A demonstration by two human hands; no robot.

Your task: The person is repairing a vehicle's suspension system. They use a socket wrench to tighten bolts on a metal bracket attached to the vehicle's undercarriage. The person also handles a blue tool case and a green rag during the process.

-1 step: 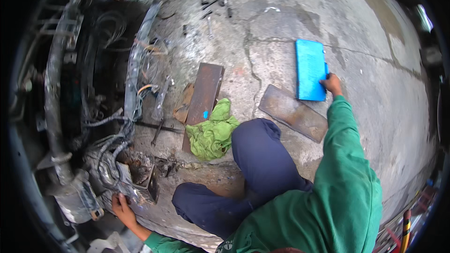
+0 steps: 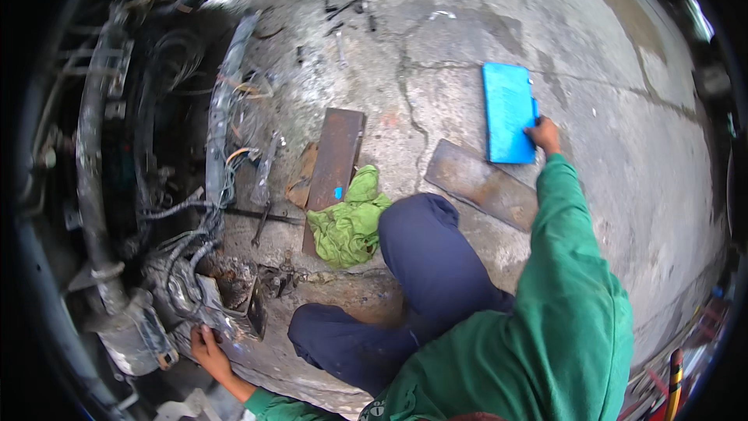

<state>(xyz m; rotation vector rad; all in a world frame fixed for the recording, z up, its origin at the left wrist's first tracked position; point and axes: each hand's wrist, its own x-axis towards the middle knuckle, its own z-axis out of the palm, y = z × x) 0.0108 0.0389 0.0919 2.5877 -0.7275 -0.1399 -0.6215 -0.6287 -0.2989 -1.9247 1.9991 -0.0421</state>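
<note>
My right hand (image 2: pixel 545 135) is closed on the handle edge of a flat blue plastic case (image 2: pixel 508 113), which lies on the concrete to my right. Down at the lower left, my left hand (image 2: pixel 208 351) has its fingers curled in against the greasy metal assembly (image 2: pixel 222 313) of the vehicle frame; what they hold, if anything, is hidden. Just beside the case's near end lies a worn brown metal plate (image 2: pixel 481 185). In front of my knees, a crumpled green cloth (image 2: pixel 347 222) partly covers a rusty steel channel (image 2: pixel 336 148).
Along the left runs a vehicle chassis with a grey rail (image 2: pixel 227 109), hanging wires (image 2: pixel 226 179) and a long pipe (image 2: pixel 88 164). Several hand tools (image 2: pixel 347 4) lie on the far floor. A dark bar (image 2: pixel 269 217) sticks out from the chassis. Rods and clutter (image 2: pixel 674 382) sit at the lower right.
The whole view has shifted slightly, with the floor things a little further left. Both hands keep their places on the case and the metal assembly.
</note>
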